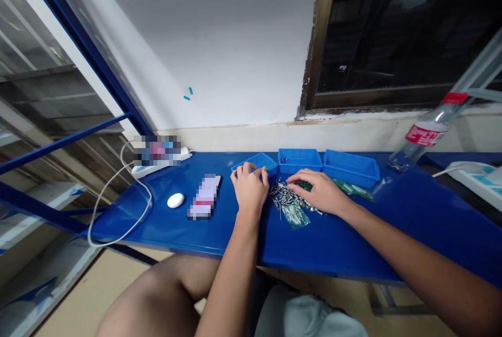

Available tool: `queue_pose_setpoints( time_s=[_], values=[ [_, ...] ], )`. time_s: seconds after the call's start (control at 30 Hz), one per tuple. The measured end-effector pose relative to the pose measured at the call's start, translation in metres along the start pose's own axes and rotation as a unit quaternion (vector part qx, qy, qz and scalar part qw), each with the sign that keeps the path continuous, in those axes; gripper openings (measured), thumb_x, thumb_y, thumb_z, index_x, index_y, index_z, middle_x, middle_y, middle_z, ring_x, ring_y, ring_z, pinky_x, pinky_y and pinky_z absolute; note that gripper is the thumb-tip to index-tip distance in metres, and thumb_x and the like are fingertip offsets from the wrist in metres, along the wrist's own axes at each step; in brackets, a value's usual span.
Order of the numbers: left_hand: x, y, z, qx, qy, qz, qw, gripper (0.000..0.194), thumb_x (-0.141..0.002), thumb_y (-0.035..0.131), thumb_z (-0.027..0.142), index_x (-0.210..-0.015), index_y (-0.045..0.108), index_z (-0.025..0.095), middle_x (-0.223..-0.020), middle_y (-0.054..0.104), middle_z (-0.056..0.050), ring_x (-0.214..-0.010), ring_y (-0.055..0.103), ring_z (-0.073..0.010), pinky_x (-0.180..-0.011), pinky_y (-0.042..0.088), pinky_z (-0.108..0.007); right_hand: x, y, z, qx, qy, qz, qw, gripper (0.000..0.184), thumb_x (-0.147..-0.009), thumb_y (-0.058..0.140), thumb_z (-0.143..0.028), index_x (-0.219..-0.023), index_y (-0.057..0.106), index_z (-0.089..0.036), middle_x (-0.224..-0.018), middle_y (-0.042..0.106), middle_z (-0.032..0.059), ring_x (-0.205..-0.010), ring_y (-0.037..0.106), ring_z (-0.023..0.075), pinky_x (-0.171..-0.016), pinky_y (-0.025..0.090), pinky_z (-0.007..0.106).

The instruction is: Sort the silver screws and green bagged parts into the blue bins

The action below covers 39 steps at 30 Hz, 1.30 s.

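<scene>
My left hand [251, 189] is at the leftmost blue bin [263, 160], with its bent fingers over the near rim; the fingertips are partly hidden. Over a loose pile of small silvery metal pins [283, 195], resembling rivets or screws, hovers my right hand [318, 189]. Its thumb and forefinger are slightly apart, close to the pins, and nothing shows between them. A small clear plastic bag [296, 216] lies at the pile's near side. Beyond the right hand is a greenish plastic packet [355, 189].
Two more blue bins, a middle bin [300, 161] and a right bin [351, 168], stand along the wall. A phone [204, 198], a white oval object [175, 200] and a cabled power strip [162, 164] lie left. A plastic bottle [425, 135] stands right on the blue table [333, 248].
</scene>
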<state>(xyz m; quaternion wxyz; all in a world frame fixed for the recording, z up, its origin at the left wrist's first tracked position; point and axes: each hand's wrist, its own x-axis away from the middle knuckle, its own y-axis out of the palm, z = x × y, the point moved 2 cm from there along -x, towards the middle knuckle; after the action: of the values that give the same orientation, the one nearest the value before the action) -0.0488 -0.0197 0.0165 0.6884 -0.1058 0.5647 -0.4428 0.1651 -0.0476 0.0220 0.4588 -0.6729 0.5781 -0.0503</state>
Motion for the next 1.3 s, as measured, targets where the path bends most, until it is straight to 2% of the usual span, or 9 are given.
queue_pose_setpoints(
  time_s=[0.17,0.27,0.5,0.7,0.83,0.97,1.13,1.3],
  values=[
    [0.000,0.000,0.000,0.006,0.016,-0.019,1.000,0.035,-0.104,0.052,0.039,-0.087,0.078,0.024,-0.090,0.076,-0.011,-0.100,0.062,-0.0310,-0.110,0.032,-0.060,0.002,0.002,-0.003,0.011,-0.064,-0.035,0.997,0.020,-0.099,0.063,-0.036,-0.110,0.079,-0.030,-0.107,0.079,0.0068,-0.107,0.068,0.0290,-0.094,0.056,0.047],
    [0.001,0.001,0.000,0.018,0.021,-0.008,1.000,0.038,-0.104,0.053,0.041,-0.082,0.078,0.023,-0.087,0.077,-0.011,-0.101,0.063,-0.0313,-0.114,0.028,-0.061,0.003,0.002,-0.008,-0.002,-0.109,-0.067,0.992,0.019,-0.099,0.064,-0.034,-0.110,0.080,-0.030,-0.107,0.078,0.0075,-0.110,0.065,0.0295,-0.098,0.054,0.050],
    [0.001,0.000,0.002,0.012,0.007,0.007,1.000,0.040,-0.102,0.055,0.045,-0.081,0.081,0.023,-0.105,0.077,-0.014,-0.115,0.058,-0.0363,-0.118,0.023,-0.067,0.005,0.010,-0.008,0.040,-0.155,-0.121,0.980,0.027,-0.101,0.061,-0.031,-0.122,0.078,-0.034,-0.127,0.075,0.0054,-0.125,0.058,0.0308,-0.105,0.052,0.054],
    [-0.001,-0.008,0.010,0.045,0.019,0.027,0.998,0.030,-0.103,0.055,0.036,-0.088,0.078,0.024,-0.114,0.076,-0.011,-0.128,0.054,-0.0364,-0.122,0.018,-0.068,0.004,0.017,0.000,0.053,-0.169,-0.099,0.979,0.025,-0.099,0.063,-0.022,-0.115,0.080,-0.031,-0.117,0.079,0.0046,-0.113,0.064,0.0284,-0.097,0.055,0.048],
    [-0.003,-0.010,0.020,0.113,0.085,-0.013,0.990,0.024,-0.104,0.053,0.027,-0.101,0.076,0.024,-0.117,0.074,-0.010,-0.132,0.053,-0.0328,-0.118,0.035,-0.058,0.003,0.018,0.000,0.092,-0.176,-0.087,0.976,0.020,-0.097,0.064,-0.020,-0.107,0.080,-0.028,-0.107,0.079,0.0060,-0.104,0.065,0.0280,-0.093,0.053,0.048],
    [-0.002,-0.008,0.029,0.185,0.121,-0.057,0.974,0.025,-0.105,0.050,0.027,-0.103,0.074,0.022,-0.112,0.072,-0.011,-0.117,0.059,-0.0283,-0.107,0.048,-0.047,0.002,0.019,-0.001,0.118,-0.172,-0.090,0.974,0.015,-0.097,0.062,-0.018,-0.099,0.076,-0.024,-0.094,0.076,0.0068,-0.097,0.063,0.0270,-0.091,0.052,0.045],
    [0.000,-0.003,0.031,0.208,0.122,-0.076,0.967,0.026,-0.107,0.048,0.029,-0.102,0.073,0.021,-0.108,0.072,-0.011,-0.111,0.060,-0.0263,-0.104,0.051,-0.044,0.001,0.020,-0.002,0.110,-0.169,-0.084,0.976,0.016,-0.096,0.061,-0.014,-0.100,0.073,-0.023,-0.097,0.073,0.0082,-0.102,0.062,0.0269,-0.091,0.052,0.042],
    [0.000,-0.002,0.030,0.206,0.114,-0.080,0.969,0.028,-0.108,0.046,0.030,-0.102,0.072,0.021,-0.107,0.072,-0.010,-0.109,0.061,-0.0256,-0.103,0.050,-0.043,0.000,0.023,0.001,0.123,-0.176,-0.083,0.973,0.014,-0.095,0.063,-0.014,-0.093,0.073,-0.023,-0.091,0.072,0.0079,-0.099,0.062,0.0270,-0.088,0.054,0.042]
  ],
)
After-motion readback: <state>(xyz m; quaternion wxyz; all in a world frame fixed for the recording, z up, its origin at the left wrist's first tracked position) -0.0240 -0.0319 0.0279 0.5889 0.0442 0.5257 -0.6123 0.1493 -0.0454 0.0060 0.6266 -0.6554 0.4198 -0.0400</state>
